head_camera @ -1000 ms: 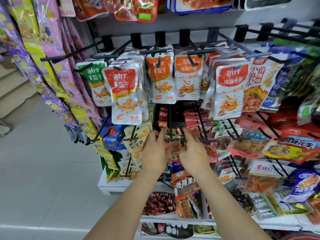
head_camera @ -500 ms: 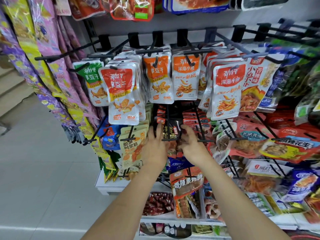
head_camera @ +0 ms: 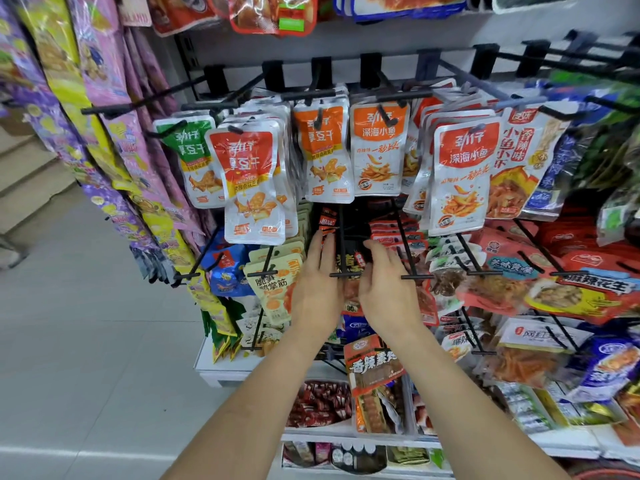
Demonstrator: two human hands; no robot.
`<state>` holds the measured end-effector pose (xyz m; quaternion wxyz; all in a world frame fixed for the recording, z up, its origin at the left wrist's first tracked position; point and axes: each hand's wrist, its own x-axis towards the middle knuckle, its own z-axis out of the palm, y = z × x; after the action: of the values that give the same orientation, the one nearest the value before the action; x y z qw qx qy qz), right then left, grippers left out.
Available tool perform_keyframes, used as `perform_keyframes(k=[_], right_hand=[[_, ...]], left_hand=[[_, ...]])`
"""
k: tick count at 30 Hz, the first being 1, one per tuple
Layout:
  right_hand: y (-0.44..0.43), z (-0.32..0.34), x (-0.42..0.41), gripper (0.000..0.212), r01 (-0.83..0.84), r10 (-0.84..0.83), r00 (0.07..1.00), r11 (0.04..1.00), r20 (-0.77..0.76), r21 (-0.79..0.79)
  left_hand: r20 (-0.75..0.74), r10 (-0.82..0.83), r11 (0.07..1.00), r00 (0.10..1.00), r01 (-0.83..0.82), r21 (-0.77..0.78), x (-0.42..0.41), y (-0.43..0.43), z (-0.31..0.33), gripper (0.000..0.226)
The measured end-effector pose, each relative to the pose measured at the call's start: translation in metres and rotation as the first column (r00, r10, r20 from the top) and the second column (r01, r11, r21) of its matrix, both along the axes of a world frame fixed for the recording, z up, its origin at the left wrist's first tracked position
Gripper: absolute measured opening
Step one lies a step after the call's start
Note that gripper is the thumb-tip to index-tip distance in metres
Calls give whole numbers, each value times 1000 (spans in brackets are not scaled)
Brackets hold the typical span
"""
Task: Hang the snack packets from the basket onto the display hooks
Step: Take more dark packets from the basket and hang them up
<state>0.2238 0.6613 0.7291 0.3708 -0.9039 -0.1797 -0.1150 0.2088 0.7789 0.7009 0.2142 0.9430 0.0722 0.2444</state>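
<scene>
A dark snack packet (head_camera: 347,263) with yellow characters hangs on a black display hook (head_camera: 341,233) in the middle row of the rack. My left hand (head_camera: 317,285) holds the packet's left edge, fingers pointing up along the hook. My right hand (head_camera: 386,289) grips its right edge with its fingers bent over the top. Both thumbs are hidden behind the hands. Red packets (head_camera: 327,221) of the same kind hang further back on this hook. The basket is out of view.
Rows of white and orange packets (head_camera: 323,154) hang just above my hands. Neighbouring hooks (head_camera: 405,247) carry red packets on the right and beige packets (head_camera: 273,282) on the left. Purple and yellow strips (head_camera: 114,168) hang far left. Shelf bins (head_camera: 322,403) sit below.
Both hands have moved up and deeper along the hook, sliding the dark packet past the hook's crossbar tip towards the red packets behind.
</scene>
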Motion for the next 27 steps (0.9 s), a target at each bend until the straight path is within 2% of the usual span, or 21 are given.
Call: perform_keyframes(k=[2, 4, 9, 12, 16, 23, 27], right_hand=[[6, 2, 5, 62, -77, 73, 993, 996, 93, 34], [11, 3, 17, 74, -130, 133, 983, 991, 126, -33], [22, 6, 37, 75, -152, 135, 988, 910, -70, -385], [24, 7, 35, 71, -103, 98, 995, 894, -35, -436], [24, 13, 34, 65, -82, 44, 996, 845, -84, -528], [22, 16, 27, 71, -125, 69, 989, 857, -129, -500], [16, 6, 23, 75, -142, 129, 990, 903, -59, -406]], left_hand=[[-71, 14, 1000, 997, -15, -20, 7, 7, 2, 87], [-104, 13, 1000, 994, -10, 26, 11, 12, 5, 91], [-222, 19, 986, 975, 18, 164, 18, 22, 19, 106], [-286, 8, 974, 958, 57, 220, 21, 26, 26, 97], [-310, 31, 961, 950, 57, 271, 24, 29, 31, 93], [-337, 27, 973, 941, 52, 225, 23, 25, 30, 90], [-316, 12, 984, 949, 45, 172, 19, 20, 29, 86]])
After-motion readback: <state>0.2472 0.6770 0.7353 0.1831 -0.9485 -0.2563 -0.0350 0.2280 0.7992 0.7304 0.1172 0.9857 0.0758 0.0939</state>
